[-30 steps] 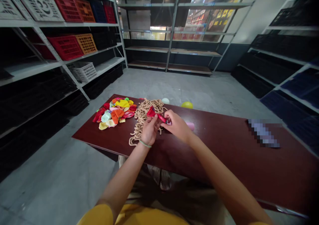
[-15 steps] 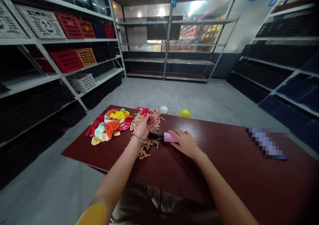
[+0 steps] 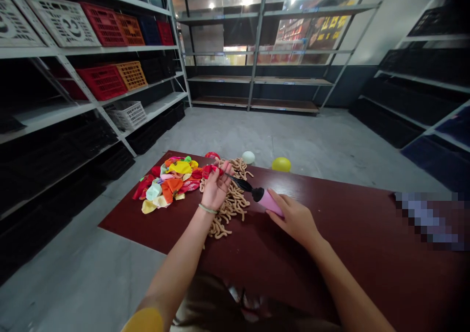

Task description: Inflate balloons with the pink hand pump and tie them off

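Observation:
My right hand (image 3: 295,219) is wrapped round the pink barrel of a balloon pump (image 3: 270,202). The pump's black nozzle slants up and left, its thin tip reaching the fingers of my left hand (image 3: 217,187). Thumb and fingers of that hand pinch a limp red balloon (image 3: 210,171); whether its neck sits on the nozzle cannot be made out. Beneath the pump and left hand lies a heap of tan, worm-like curled pieces (image 3: 235,207). To the left spreads a pile of flat, mixed-colour balloons (image 3: 171,187).
The dark red table (image 3: 330,268) carries a blurred-out item (image 3: 428,219) at right. Beyond its far edge are an inflated yellow balloon (image 3: 281,164), a pale one (image 3: 248,157) and a red one (image 3: 212,155). Shelves with crates (image 3: 103,82) stand left; more racks stand behind and right.
The pump has tilted, its nozzle now pointing up toward my left hand, and my right hand has shifted right. The red balloon shows more clearly between my left fingers. The view has shifted slightly.

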{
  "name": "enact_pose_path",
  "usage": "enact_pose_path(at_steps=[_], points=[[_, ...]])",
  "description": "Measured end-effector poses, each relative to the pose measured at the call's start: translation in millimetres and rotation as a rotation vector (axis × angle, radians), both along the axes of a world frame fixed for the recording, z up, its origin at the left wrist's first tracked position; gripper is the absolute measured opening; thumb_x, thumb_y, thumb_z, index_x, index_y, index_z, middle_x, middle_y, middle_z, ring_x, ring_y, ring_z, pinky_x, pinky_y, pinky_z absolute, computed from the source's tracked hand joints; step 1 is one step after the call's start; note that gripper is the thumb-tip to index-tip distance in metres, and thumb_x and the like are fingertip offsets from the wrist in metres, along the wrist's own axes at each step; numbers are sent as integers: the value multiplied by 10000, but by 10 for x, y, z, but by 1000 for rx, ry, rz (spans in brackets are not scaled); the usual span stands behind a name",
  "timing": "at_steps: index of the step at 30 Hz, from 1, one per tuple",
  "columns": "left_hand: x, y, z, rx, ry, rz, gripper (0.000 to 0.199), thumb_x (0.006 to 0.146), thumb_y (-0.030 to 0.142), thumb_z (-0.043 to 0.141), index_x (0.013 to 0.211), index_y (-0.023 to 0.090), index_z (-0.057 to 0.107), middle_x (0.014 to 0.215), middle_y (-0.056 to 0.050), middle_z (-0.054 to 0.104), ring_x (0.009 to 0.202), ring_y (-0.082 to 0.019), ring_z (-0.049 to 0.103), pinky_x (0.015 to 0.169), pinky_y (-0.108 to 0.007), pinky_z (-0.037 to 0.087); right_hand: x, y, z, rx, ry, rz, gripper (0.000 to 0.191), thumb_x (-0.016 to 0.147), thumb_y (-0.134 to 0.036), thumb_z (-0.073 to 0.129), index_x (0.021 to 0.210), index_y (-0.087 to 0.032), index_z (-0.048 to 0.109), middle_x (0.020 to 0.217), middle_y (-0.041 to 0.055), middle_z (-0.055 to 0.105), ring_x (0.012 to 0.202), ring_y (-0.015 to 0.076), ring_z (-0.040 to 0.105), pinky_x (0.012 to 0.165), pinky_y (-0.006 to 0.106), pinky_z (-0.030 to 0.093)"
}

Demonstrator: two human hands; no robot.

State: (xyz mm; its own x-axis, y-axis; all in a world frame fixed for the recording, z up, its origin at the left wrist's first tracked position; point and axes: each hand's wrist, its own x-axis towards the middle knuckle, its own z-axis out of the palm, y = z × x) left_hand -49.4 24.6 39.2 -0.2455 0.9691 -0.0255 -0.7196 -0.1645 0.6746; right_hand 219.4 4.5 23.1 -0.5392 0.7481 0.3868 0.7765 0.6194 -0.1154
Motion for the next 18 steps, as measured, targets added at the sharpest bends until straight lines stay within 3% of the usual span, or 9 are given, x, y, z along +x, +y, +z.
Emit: enact_pose_path(at_steps=[6,18], points=[[58,-3,-6,-2,-34,66,136,943,278,586,1052,198,598,1331,-93,633,1306,-216,544,1059,-378,480,-95,-82,10,-14,-17,-31,603,951,-464,457,1520,-290,355,1142,98,683,937,247,659,751,338,506],[187,-19,-48,-5,122,90,266,864,327,689,1027,204,517,1245,-96,677,1179,-218,639,1000,-362,502,-88,-79,3,-34,-19,-42,604,963,-484,438,1521,-272,349,1139,101,681,934,249,653,738,336,489]])
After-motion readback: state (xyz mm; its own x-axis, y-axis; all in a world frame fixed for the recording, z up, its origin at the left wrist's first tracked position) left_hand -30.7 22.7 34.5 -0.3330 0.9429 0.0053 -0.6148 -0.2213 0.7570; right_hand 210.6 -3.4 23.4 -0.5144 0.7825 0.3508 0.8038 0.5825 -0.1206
